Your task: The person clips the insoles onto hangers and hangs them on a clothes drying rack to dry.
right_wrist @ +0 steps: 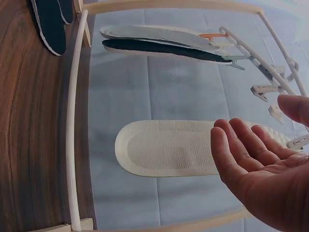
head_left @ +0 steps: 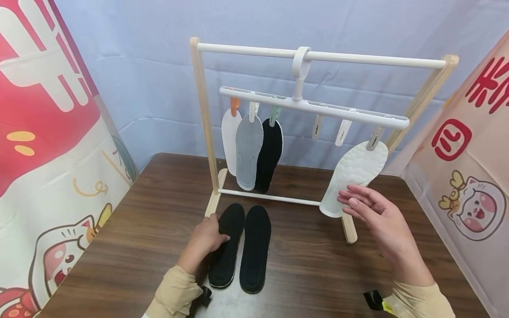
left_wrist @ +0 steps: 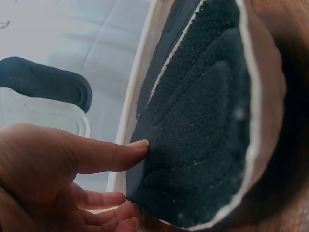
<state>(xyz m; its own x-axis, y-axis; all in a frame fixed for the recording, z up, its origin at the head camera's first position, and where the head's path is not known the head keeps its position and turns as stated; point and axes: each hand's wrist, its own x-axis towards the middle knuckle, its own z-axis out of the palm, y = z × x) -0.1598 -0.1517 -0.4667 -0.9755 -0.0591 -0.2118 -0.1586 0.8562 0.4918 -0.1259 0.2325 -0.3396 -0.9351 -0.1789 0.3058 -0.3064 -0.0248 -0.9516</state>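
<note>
A black insole (head_left: 226, 263), finely ribbed with a pale rim, is at the tabletop (head_left: 310, 265), nearer its left edge than its right; the left hand (head_left: 204, 238) pinches its side between thumb and fingers. A twin insole (head_left: 256, 247) lies just beside it. The right hand (head_left: 381, 221), fingers loosely extended, is by a dimpled white insole (head_left: 354, 172) clipped to a plastic hanger (head_left: 270, 96); contact cannot be told. A pale wood rack (head_left: 205, 119) stands towards the dark wood-grain surface's far edge, before bluish cloth (head_left: 139, 88).
</note>
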